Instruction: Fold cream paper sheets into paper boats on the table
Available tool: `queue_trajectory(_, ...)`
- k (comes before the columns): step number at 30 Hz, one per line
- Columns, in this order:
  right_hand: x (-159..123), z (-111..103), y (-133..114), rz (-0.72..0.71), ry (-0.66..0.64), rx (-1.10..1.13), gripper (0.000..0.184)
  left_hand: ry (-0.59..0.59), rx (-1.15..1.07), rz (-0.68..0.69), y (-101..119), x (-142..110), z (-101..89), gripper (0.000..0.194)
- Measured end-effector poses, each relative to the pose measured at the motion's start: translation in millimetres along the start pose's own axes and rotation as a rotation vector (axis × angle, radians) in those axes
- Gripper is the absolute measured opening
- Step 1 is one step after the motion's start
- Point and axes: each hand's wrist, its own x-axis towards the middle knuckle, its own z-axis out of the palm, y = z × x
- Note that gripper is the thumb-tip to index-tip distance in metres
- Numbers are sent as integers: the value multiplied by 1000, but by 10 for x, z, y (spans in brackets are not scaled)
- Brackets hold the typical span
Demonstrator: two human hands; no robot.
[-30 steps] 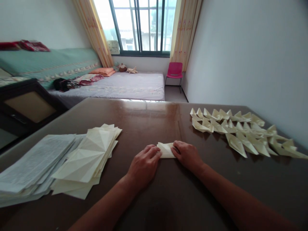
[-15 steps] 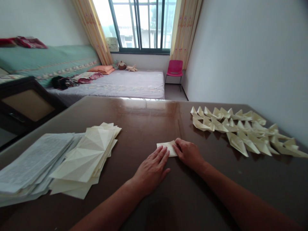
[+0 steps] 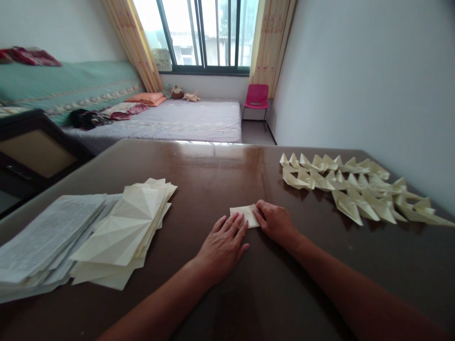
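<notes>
A small folded piece of cream paper (image 3: 251, 218) lies flat on the brown glossy table (image 3: 213, 175). My left hand (image 3: 224, 245) rests flat with its fingertips on the paper's near left part, fingers stretched out. At the paper's right edge, my right hand (image 3: 277, 221) has its fingers curled, with thumb and forefinger pinching that edge. Part of the paper is hidden under the fingers of both hands.
Several folded paper boats (image 3: 341, 182) stand in rows at the right. On the left lie a pile of creased cream sheets (image 3: 133, 222) and a stack of printed papers (image 3: 53, 237). Beyond the table are a bed (image 3: 206, 118) and a pink chair (image 3: 256, 97).
The whole view has shifted slightly, so everything sits a little higher and further left. Both hands keep nearly the same hold on the folded paper.
</notes>
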Motion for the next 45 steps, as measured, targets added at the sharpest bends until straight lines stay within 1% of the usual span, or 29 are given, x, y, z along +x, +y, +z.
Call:
queue_trajectory(3,-4,-15,-14,-1,2,-8,19,-10,14,4,3,-10,-5,52)
queue_trajectory(7,-3,-35,-30,4,-1,-10,19,13,28,19,-12,-26,4,53)
queue_trajectory(13,-7,-21,-24,29,-24,14,15,0,7,22,-50,-39,-14,53)
queue_trajectory(18,-28,-17,-21,15,-4,36,23,4,-7,39,-79,-48,-42,54)
queue_trajectory(23,-33,17,-7,-29,25,55,26,-35,-13,41,-88,-46,-74,54)
queue_trajectory(26,-28,35,11,-45,36,60,27,-19,-22,44,-92,-46,-70,53)
queue_trajectory(28,-35,11,9,-69,71,43,30,-2,-19,45,-97,-47,-61,52)
queue_trajectory(30,-57,-41,-15,-125,138,12,31,2,-8,43,-100,-46,-53,52)
queue_trajectory(32,-89,-94,-59,-224,168,-4,24,-2,2,43,-100,-46,-47,52)
queue_trajectory(34,-113,-119,-106,-347,112,0,18,2,3,44,-100,-44,-46,51)
queue_trajectory(36,-114,-110,-131,-403,23,5,17,13,3,45,-106,-40,-54,51)
queue_trajectory(40,-57,-75,-87,-311,-87,74,18,10,-9,51,-159,-28,-120,46)
queue_trajectory(45,-26,-134,-6,-290,-146,182,18,44,-29,44,-231,-17,-235,27)
